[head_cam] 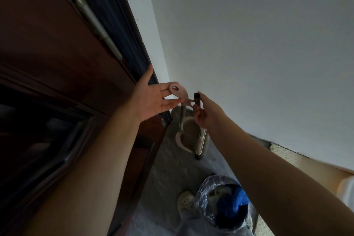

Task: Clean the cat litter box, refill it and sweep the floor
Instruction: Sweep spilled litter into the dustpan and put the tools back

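step: sweeping, fetching tools | left hand (153, 99) spreading open at dustpan handle (177, 90), not gripping | right hand (206, 112) closing round broom handle (197, 98) | next: gripping dustpan, lifting both

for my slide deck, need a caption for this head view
Left hand open at the dustpan handle, right hand gripping the broom handle, beside a lined bin.

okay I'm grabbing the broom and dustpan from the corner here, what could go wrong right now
The left hand is open, only brushing the dustpan handle, so the dustpan may tip over. The right hand pinches just the broom handle tip, a weak grip. The lined trash bin stands near your foot, easy to kick.
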Tool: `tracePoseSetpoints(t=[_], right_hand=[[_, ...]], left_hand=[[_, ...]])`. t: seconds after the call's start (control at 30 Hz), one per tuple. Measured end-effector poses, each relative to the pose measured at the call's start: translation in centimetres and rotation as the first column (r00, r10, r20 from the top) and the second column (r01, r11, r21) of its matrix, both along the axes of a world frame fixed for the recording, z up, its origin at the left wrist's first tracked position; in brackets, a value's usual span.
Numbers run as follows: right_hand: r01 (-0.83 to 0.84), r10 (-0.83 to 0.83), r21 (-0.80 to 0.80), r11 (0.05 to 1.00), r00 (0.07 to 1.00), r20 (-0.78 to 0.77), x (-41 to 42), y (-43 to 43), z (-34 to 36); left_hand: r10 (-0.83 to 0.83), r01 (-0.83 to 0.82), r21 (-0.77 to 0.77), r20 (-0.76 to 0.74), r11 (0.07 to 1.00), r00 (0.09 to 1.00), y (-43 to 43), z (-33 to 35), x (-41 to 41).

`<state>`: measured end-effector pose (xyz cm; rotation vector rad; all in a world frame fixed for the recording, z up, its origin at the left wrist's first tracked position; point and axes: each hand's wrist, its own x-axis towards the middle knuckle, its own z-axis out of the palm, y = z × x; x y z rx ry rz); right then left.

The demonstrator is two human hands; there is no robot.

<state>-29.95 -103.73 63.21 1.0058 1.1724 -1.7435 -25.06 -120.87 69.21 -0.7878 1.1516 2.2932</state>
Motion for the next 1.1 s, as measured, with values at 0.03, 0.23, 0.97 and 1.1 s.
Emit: tracePoseSetpoints(t=[0.03, 0.23, 0.97, 1.1], right_hand=[[-0.007, 0.007, 0.001, 1.000, 1.000, -0.010, -0.2, -0.6, 0.0], [-0.109, 0.110, 0.021, 0.994, 0.992, -0.060, -0.1, -3.1, 0.2], [-0.078, 0.079, -0.091, 0.993, 0.997, 0.007, 4.1, -1.1, 0.3], [-0.053, 0.054, -0.119, 0.992, 0.998, 0.009, 4.7, -1.0, 1.3]], left_hand=[[0.029, -0.029, -0.002, -0.009, 1.000, 1.000, 0.0, -0.1, 0.1], [0.148, -0.155, -0.042, -0.137, 0.987, 0.979, 0.6, -0.5, 1.2], [0.428, -0.424, 0.064, -0.072, 0.903, 0.901, 3.3, -1.2, 5.6], [0.427, -0.423, 0.067, -0.042, 0.903, 0.903, 3.3, -1.3, 6.5]])
